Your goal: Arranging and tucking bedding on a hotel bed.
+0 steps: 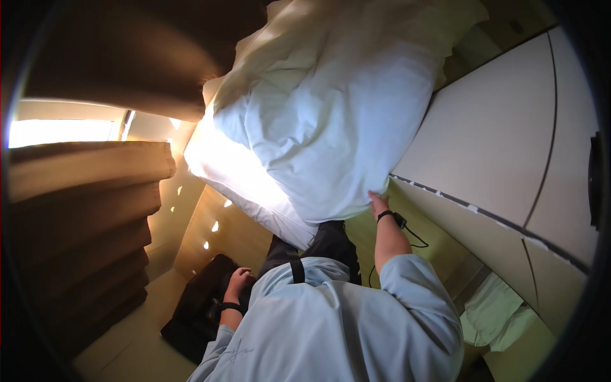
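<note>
A rumpled white duvet (pixel 331 140) lies over the bed ahead of me, its near edge hanging close to my legs. My right hand (pixel 379 204) is at the duvet's near right edge, closed on the cloth; some of its fingers are hidden by the fabric. Beneath the duvet, a white mattress (pixel 254 202) shows on the left in bright sunlight. My left hand (pixel 240 281) hangs low by my left side, loosely curled and empty. A dark, shiny bag-like object (pixel 200 309) is just below and beside it.
Brown curtains (pixel 83 210) hang on the left beside a bright window (pixel 67 132). Pale cabinet panels (pixel 490 127) line the bed's right side. A black cable (pixel 417 240) hangs near my right wrist. Pale folded cloth (pixel 499 315) lies at the lower right.
</note>
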The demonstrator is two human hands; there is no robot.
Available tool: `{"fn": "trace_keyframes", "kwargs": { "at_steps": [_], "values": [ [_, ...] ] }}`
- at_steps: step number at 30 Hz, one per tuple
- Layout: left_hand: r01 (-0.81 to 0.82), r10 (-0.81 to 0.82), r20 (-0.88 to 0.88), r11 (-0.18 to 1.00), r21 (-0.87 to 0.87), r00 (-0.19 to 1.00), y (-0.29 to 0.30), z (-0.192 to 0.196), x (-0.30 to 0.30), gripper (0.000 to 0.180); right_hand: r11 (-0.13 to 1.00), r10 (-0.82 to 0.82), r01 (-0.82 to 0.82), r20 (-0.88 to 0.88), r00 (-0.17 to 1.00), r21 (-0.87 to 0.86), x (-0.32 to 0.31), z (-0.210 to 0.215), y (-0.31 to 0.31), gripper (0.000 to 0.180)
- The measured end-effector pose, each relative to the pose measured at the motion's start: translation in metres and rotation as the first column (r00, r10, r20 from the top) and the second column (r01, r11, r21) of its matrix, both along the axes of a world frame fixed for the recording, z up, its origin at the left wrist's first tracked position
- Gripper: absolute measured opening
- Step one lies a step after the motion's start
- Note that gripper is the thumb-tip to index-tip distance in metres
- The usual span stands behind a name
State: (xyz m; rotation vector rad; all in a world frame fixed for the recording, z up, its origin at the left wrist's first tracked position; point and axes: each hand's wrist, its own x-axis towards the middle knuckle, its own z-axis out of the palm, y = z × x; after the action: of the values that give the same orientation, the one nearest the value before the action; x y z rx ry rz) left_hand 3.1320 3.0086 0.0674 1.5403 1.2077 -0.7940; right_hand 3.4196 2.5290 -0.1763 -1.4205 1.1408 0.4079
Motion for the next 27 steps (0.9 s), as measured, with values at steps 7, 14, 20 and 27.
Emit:
{"fn": "trace_keyframes", "kwargs": {
  "at_steps": [7,14,20,27],
  "values": [
    [0.017,-0.018,0.001,0.994,0.111,1.000,0.032,0.038,0.058,0.024,0.988,0.003,0.027,-0.197,0.980,0.151,0.076,0.021,0.037,0.017],
    [0.101,-0.119,0.126,0.985,0.138,0.985,0.074,0.023,0.091,0.023,0.788,0.478,-0.570,-0.353,0.805,-0.233,0.031,-0.067,0.013,0.052],
    [0.148,-0.168,0.144,0.979,0.137,0.975,0.071,0.008,0.085,0.023,0.999,-0.018,0.022,0.091,0.996,-0.039,-0.002,-0.057,0.027,0.037],
    [0.155,-0.155,0.074,0.988,0.015,0.985,0.084,0.000,0.038,0.022,0.983,0.119,-0.090,0.185,0.976,-0.160,0.018,0.044,0.091,0.041]
  ]
}}
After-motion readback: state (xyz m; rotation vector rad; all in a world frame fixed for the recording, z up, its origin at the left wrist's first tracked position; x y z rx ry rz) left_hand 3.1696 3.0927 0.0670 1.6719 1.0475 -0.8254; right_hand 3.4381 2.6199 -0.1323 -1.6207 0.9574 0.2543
